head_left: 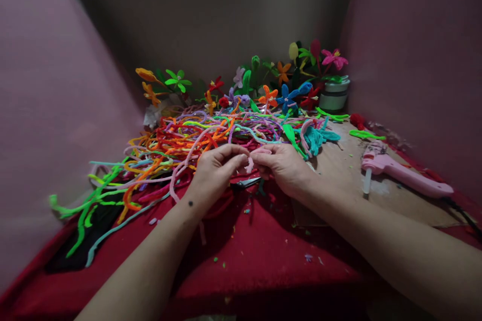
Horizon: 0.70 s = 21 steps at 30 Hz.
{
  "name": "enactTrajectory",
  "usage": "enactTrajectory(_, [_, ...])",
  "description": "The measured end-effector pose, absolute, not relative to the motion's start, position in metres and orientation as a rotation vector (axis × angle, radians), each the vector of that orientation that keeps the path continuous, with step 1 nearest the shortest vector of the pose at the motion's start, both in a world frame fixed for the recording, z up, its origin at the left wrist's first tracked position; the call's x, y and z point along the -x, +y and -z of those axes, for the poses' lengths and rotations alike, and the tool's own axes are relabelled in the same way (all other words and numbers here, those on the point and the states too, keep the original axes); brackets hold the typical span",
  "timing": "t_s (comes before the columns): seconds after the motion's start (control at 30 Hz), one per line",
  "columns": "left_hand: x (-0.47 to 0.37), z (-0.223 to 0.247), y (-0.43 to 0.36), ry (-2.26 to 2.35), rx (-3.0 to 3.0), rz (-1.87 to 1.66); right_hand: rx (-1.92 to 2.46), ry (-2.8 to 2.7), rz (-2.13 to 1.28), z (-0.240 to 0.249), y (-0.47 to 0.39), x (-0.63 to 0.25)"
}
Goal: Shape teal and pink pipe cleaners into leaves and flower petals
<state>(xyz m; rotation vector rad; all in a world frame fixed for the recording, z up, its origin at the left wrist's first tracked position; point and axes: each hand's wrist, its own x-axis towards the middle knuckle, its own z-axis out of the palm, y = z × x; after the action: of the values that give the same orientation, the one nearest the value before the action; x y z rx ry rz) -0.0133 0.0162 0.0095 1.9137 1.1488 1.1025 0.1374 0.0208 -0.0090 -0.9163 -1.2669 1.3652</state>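
Between my two hands is a short pink pipe cleaner [249, 164], bent into a small curl. The fingertips of my left hand [221, 161] pinch it from one side. From the other side, the thumb and fingers of my right hand [279, 163] close on it, and a pink loop shows over the right fingers. Just below the hands, scissors [246, 183] lie on the red cloth, partly hidden. A large tangle of coloured pipe cleaners [176, 143] spreads behind and to the left of my left hand.
A pink glue gun [406, 170] rests on a cardboard sheet [346, 195] at the right, its cord trailing off. Pipe-cleaner flowers [288, 98] stand along the back beside a pale green pot [334, 94]. Teal pieces [318, 135] lie behind my right hand. Scraps dot the red cloth [263, 261].
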Motion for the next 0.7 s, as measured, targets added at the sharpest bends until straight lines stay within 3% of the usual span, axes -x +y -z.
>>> enactTrajectory(0.2, [0.019,-0.013,0.019,0.996,-1.406,-0.789,0.988,-1.657,-0.703,0.005,0.014,-0.139])
enactTrajectory(0.43, [0.01,-0.015,0.011,1.25,-1.83,-0.885,1.043,-1.794,-0.374,0.007,0.009,-0.136])
enactTrajectory(0.57, [0.009,-0.009,0.007,1.367,-2.801,-0.93,1.12,-1.713,-0.559,0.005,0.01,-0.136])
enactTrajectory(0.7, [0.013,-0.007,0.004,1.152,-3.489,-0.717,1.111,-1.37,-1.311,0.003,0.018,-0.139])
